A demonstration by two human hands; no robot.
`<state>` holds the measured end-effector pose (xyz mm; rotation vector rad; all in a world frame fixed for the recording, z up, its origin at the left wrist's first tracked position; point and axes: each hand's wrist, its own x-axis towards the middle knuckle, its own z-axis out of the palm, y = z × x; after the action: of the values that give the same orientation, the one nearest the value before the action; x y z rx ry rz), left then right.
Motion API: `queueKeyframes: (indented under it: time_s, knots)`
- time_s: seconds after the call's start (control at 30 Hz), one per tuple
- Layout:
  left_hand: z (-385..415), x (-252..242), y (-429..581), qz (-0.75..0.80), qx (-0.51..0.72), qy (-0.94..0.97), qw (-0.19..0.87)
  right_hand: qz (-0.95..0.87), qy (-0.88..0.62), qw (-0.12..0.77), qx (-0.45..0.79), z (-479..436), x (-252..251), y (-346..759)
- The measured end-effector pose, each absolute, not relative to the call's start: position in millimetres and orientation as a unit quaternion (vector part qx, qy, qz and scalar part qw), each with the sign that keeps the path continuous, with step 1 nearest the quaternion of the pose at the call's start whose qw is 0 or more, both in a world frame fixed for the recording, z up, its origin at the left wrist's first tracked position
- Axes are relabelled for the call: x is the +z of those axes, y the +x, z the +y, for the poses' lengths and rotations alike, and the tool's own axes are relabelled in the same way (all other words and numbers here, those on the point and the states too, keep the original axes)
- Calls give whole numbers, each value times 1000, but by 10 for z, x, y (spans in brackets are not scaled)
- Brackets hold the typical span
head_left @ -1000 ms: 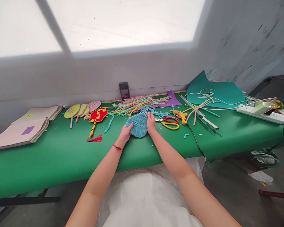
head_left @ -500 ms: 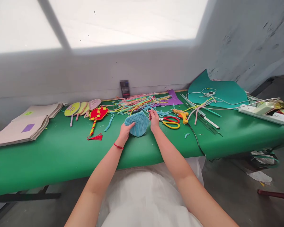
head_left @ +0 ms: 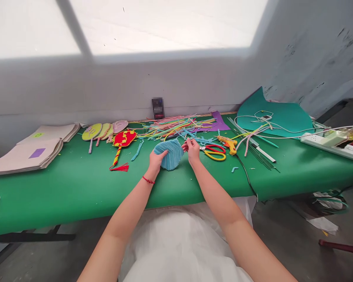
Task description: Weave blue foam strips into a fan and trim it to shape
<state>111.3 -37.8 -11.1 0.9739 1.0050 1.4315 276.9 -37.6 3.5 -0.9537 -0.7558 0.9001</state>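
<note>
A round blue woven piece (head_left: 170, 153) made of thin strips is tilted up from the green table (head_left: 70, 188). My left hand (head_left: 155, 161) grips its lower left edge; a red string bracelet circles that wrist. My right hand (head_left: 190, 150) is at the piece's upper right edge, fingers pinched together on something thin that I cannot make out. Just behind both hands lies a heap of coloured strips (head_left: 176, 127).
Red-and-yellow scissors (head_left: 213, 152) and an orange glue gun (head_left: 227, 143) lie right of my hands. Finished fans (head_left: 104, 131) and a red tasselled fan (head_left: 122, 141) sit left. Paper stacks (head_left: 29, 152) lie far left; teal sheet (head_left: 275, 113), cables and power strip (head_left: 329, 141) lie right.
The blue woven piece has been tipped up more upright by my left hand. My right hand has lifted off its edge and closed into a pinch near the top right.
</note>
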Motion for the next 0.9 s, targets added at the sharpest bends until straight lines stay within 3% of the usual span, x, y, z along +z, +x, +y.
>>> queueKeyframes:
  time_s: [0.9]
  knots:
    - [-344,-58,1087,427,580,433,542,-350,-452,716,402,-358,71,2792]
